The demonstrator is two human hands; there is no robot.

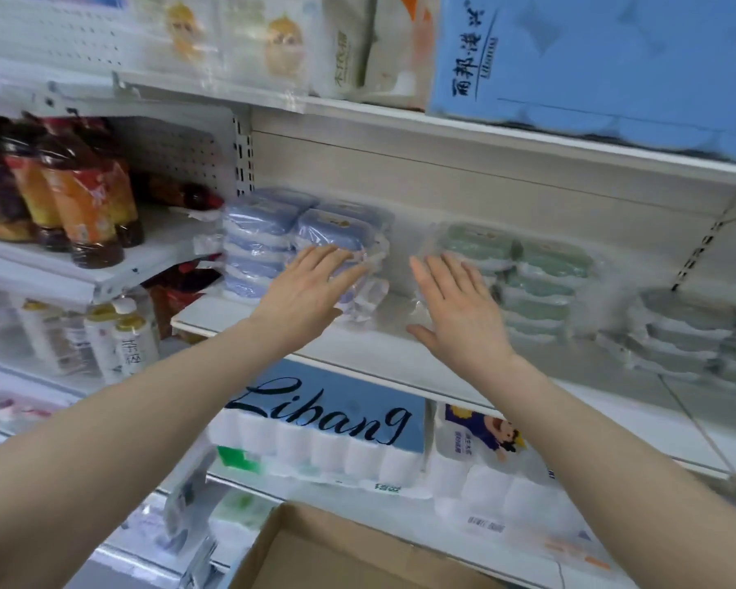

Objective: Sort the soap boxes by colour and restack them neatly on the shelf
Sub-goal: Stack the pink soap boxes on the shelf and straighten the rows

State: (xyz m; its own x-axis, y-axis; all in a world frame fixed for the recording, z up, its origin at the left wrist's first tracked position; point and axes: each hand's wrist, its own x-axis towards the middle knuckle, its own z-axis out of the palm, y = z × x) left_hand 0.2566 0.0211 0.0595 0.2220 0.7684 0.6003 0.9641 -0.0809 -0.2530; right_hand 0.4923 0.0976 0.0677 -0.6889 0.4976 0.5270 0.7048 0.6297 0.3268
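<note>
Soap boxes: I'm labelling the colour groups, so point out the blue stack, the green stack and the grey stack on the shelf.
blue stack (268,216): head view, lid of a top box.
green stack (553,259): head view, lid of a top box.
grey stack (689,310): head view, blurred top box.

View: one wide-angle head camera only; no second view shares the scene.
Position: at the person's head, close in front of the white metal shelf (400,354).
Facing: forward and slightly down, tilted so the shelf edges slope down to the right.
Nearness: both bare forearms enter from the bottom corners; the left hand (311,286) and right hand (455,308) sit at mid-frame.
Near edge: an open brown cardboard box (336,554) at the bottom.
Far edge: the beige back panel (485,184).
Distortion: blurred and bent towards the right.
</note>
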